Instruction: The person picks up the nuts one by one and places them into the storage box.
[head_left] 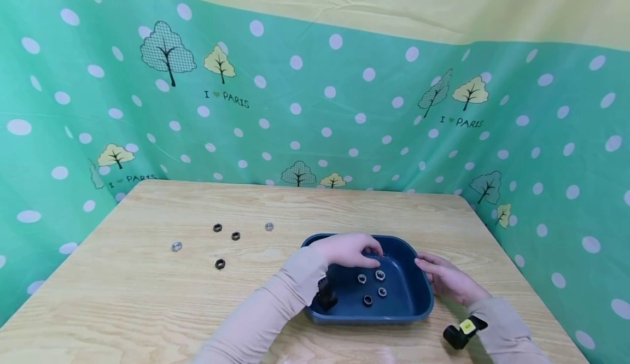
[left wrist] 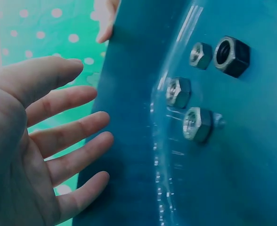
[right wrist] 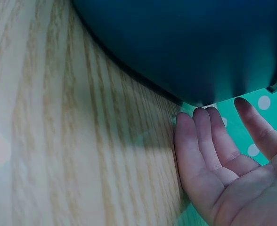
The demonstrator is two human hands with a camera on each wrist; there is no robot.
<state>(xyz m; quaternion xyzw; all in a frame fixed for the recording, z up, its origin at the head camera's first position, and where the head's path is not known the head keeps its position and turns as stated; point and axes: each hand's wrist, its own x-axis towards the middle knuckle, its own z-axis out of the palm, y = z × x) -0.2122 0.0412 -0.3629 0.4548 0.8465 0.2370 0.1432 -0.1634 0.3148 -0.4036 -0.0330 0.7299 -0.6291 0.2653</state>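
A dark blue plastic tray [head_left: 412, 290] lies on the wooden table with several hex nuts [head_left: 380, 275] in it, silver and black. My left hand [head_left: 349, 249] hovers over the tray's back left part. It is empty, with the fingers [left wrist: 77, 127] spread close to the tray's inner wall [left wrist: 129, 94] and the nuts [left wrist: 197, 124] just beyond. My right hand [head_left: 445, 277] lies open against the tray's right outer side. Its straight fingers [right wrist: 199, 141] rest on the table beside the tray's wall [right wrist: 176, 42].
Loose nuts lie on the table [head_left: 147, 298] left of the tray: black ones [head_left: 217, 227] [head_left: 235, 236] [head_left: 220, 264] and silver ones [head_left: 269, 226] [head_left: 176, 246]. A green dotted cloth [head_left: 315, 107] walls in the back and both sides.
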